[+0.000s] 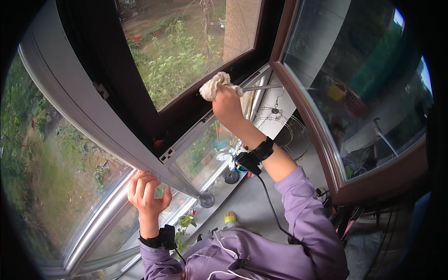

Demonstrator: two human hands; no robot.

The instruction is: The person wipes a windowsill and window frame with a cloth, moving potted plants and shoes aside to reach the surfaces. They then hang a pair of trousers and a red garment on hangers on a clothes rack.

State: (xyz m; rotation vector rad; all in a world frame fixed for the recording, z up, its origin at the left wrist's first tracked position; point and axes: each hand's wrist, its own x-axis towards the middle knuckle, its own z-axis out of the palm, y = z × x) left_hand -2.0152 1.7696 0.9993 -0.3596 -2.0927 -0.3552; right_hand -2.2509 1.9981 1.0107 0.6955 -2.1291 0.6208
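My right hand grips a crumpled cream cloth at the lower rail of the dark window frame. Part of the cloth shows above and to the right of the fist. A mesh screen fills the opening of that frame, with plants behind it. My left hand rests with bent fingers on the white window frame, its thumb held apart and no object seen in it. The brown-framed window sash stands swung inward at the right. A black band with a cable sits on each wrist.
A metal stay reaches to the open sash. Below it hangs a wire hanging rack. Glass jars, a dark round disc and a leafy plant line the low ledge. Assorted items lie near the sash's lower corner.
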